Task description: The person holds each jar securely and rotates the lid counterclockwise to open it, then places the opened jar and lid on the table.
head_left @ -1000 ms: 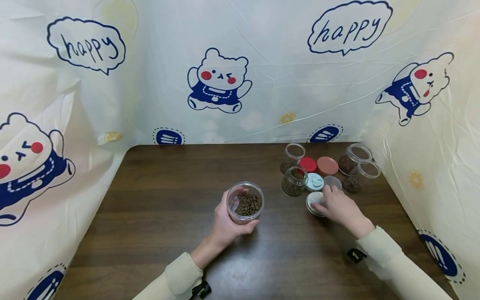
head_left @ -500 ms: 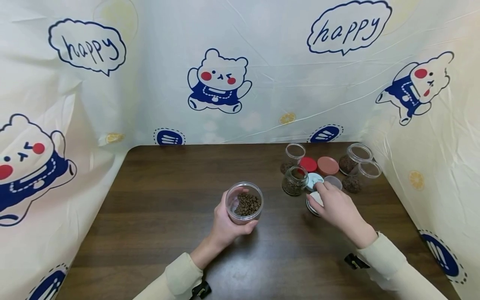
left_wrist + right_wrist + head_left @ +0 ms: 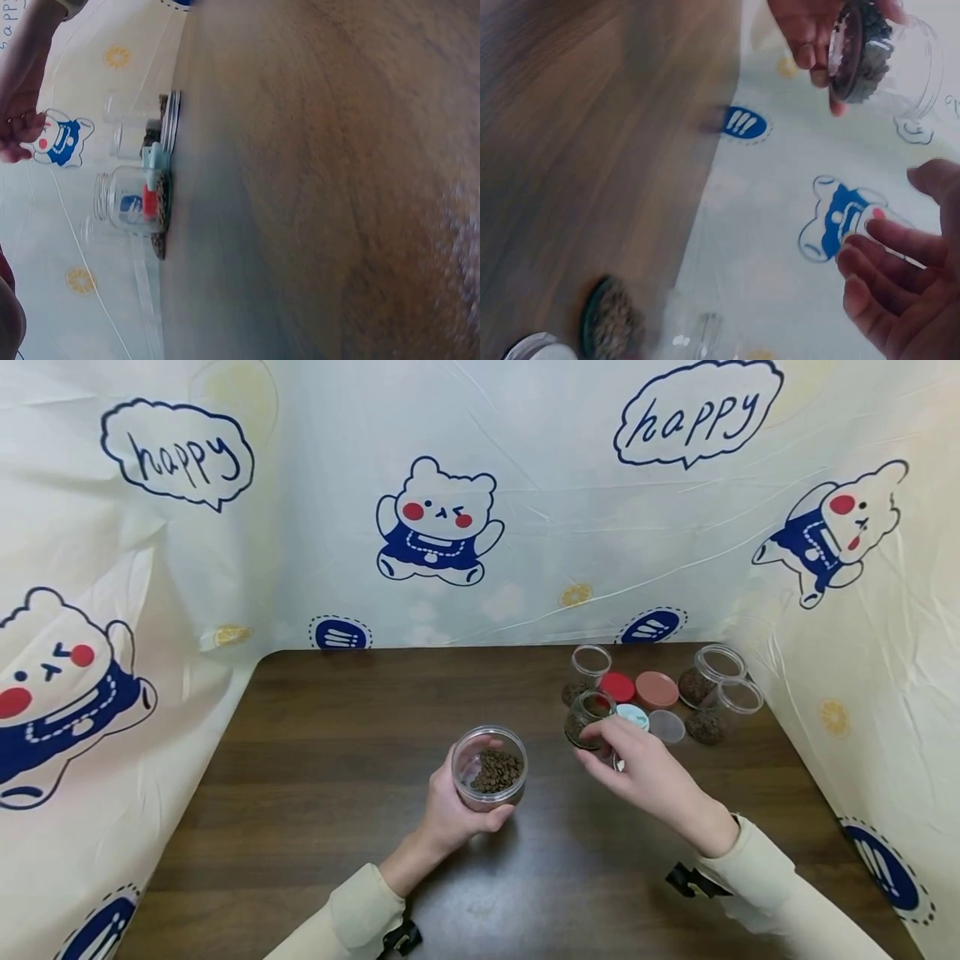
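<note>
A clear jar [image 3: 489, 801] with brown coffee beans [image 3: 498, 771] in its bottom is held up over the table by my left hand [image 3: 456, 806], its fingers wrapped round the side. The jar's mouth is uncovered. My right hand [image 3: 647, 772] hovers by the small glass jar [image 3: 581, 720] and holds nothing; in the right wrist view its fingers [image 3: 900, 244] are loosely bent, thumb apart. Below it, a white lid with a metal rim [image 3: 541, 349] is mostly hidden in the head view. A light blue lid [image 3: 632, 717] lies just beyond the hand.
Farther back stand more bean jars: one narrow jar [image 3: 589, 665] and two at the right, a wide jar [image 3: 697, 687] and another jar [image 3: 707, 724]. A red lid [image 3: 618, 687], a pink lid [image 3: 657, 690] and a translucent lid [image 3: 667, 727] lie between them. Printed curtains [image 3: 540, 552] enclose the brown table [image 3: 322, 760].
My right hand has moved left, from above the translucent and white lids to beside the small glass jar. The left hand and its jar have stayed almost still.
</note>
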Demonstrator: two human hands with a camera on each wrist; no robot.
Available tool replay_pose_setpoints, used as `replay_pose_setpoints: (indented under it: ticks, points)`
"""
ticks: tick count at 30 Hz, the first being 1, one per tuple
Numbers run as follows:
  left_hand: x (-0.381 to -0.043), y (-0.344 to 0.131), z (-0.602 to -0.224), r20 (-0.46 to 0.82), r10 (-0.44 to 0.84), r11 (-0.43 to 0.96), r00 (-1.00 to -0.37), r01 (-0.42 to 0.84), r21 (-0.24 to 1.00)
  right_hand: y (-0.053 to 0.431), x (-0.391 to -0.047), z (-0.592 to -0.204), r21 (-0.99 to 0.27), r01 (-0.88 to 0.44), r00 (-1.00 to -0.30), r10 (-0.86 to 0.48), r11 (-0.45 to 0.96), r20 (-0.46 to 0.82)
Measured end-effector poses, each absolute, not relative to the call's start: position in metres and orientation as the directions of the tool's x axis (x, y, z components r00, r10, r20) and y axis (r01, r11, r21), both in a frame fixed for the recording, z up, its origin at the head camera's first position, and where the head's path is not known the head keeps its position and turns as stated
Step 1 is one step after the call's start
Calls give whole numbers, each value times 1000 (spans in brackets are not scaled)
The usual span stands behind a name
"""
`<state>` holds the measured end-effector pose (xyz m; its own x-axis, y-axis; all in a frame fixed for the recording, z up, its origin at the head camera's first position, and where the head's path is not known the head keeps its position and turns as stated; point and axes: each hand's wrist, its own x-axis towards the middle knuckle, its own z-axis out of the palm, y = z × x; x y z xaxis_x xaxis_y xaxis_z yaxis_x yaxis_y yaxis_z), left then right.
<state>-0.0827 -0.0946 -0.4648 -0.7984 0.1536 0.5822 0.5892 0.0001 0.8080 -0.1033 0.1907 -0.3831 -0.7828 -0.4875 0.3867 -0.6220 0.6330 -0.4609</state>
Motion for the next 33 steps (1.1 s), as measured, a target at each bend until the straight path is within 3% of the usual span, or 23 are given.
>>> replay_pose_setpoints:
  ticks: [11, 24, 33]
  points:
    - [-81, -94, -464, 593, 191, 9, -782, 605, 796, 161, -98, -367, -583, -728, -647, -644, 361, 409]
    - [-82, -91, -463, 640, 227, 33, -734, 662, 749, 141, -98, -366, -611, -747, -593, -679, 262, 434]
    - [-81, -91, -465, 610, 267, 42, -746, 641, 766, 136, -96, -369, -630, -720, -621, -676, 291, 397]
